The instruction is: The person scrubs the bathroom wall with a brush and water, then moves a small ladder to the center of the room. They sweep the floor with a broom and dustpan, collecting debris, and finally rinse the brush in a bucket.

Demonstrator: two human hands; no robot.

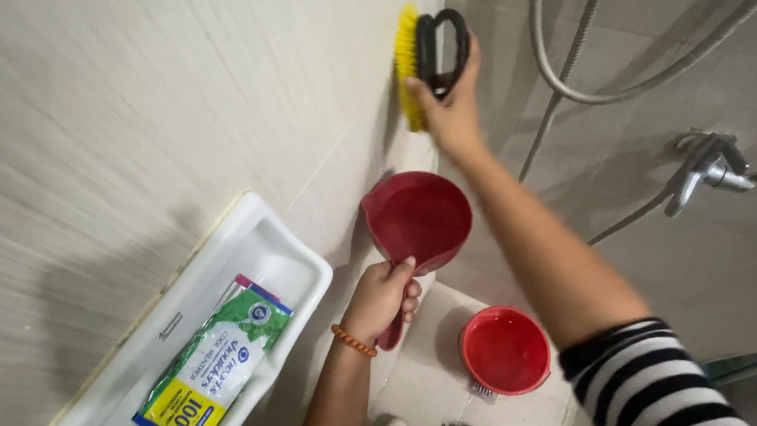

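Two hands work a tiled shower wall: right hand grips a yellow scrub brush, bristles pressed flat to scour; left hand clasps a red dipper upright, close below, above a red bucket.

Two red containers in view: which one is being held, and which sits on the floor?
The red dipper with the long handle is held, gripped by the left hand near the wall. The red bucket stands lower down on the floor, untouched by either hand.
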